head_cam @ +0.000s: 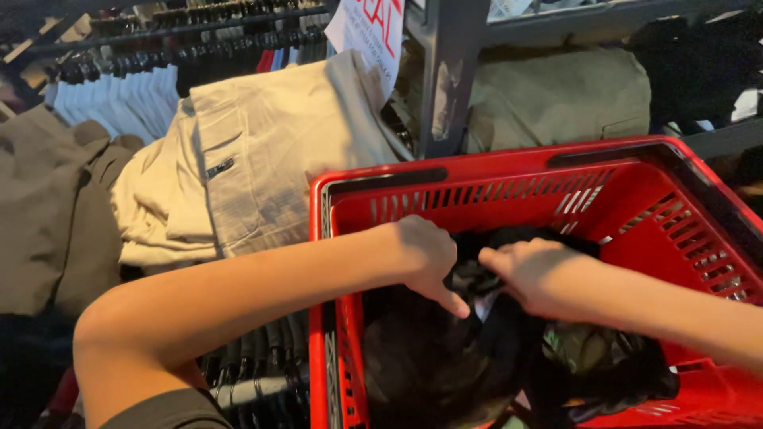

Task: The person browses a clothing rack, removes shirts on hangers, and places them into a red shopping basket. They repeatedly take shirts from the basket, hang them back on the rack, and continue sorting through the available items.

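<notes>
Reaching into the red basket (509, 187), both hands close on dark clothing (477, 349) heaped inside — left hand (425, 254) at nine o'clock, right hand (536, 274) at three, fingers curled pinching fabric, seemingly to lift it.

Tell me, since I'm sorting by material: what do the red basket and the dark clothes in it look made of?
Red basket: looks like hard moulded plastic, slightly glossy, with slotted walls and a black rim strip. Dark clothes: soft fabric, matt, bunched in folds; the exact fibre can't be told. Both hands, left hand and right hand, dig into them.
</notes>
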